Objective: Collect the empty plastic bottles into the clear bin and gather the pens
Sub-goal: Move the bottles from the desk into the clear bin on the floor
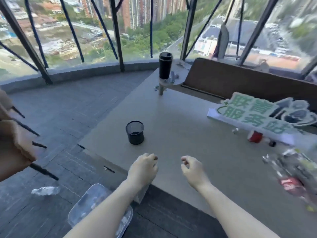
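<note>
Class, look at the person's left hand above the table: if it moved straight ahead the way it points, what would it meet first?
Probably the black mesh pen cup: it stands on the grey table just ahead of the left hand, though depth is uncertain.

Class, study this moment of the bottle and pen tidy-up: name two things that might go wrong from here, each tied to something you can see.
1. The crushed bottle lies on the floor away from the clear bin, so it may be overlooked.
2. The bottles at the table's right are motion-blurred; the empty left hand and right hand might fumble one and knock the green sign beside them.
</note>
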Available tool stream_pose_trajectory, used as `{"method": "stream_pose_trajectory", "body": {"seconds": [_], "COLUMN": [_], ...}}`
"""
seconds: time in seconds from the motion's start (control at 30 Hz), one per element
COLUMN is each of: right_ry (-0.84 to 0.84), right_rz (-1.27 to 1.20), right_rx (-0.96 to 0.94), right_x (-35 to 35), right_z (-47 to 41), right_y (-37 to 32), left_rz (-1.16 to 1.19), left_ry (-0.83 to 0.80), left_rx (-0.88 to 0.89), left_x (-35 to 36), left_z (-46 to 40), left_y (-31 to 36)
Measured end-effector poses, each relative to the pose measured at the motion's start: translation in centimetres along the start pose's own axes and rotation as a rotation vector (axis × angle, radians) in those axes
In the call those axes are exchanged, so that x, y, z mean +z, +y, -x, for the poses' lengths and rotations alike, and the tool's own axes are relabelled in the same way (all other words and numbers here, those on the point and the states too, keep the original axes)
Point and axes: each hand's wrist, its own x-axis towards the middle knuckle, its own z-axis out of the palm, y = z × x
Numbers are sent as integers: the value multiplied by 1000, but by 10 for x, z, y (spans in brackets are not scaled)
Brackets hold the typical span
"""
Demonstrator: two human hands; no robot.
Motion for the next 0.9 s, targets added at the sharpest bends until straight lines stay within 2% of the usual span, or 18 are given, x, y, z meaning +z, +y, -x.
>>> {"method": "stream_pose_trajectory", "body": {"seconds": [0.13,0.23,0.33,0.43,0.6,0.77,0.9], "right_ry": [194,270,290,239,148,72,56], "right_rz": [-42,-6,155,257,290,366,294], "right_rx": [179,326,427,467,452,466,479], "right_x": [-87,-148,-196,-227,-241,-230,-221], "right_z": [9,22,29,29,10,-5,-5], "right_y": [105,183,250,299,343,352,349], "left_rz": [-52,-73,-79,-62,-98,-154,-184], "left_ry": [-75,-130,-171,-194,-240,-259,-267], "left_rx": [183,287,356,373,364,336,330], "left_x": [52,93,131,161,192,199,200], "left_z": [-32,-45,-54,-57,-63,-81,-110], "left_y": [107,188,258,311,355,361,362]}}
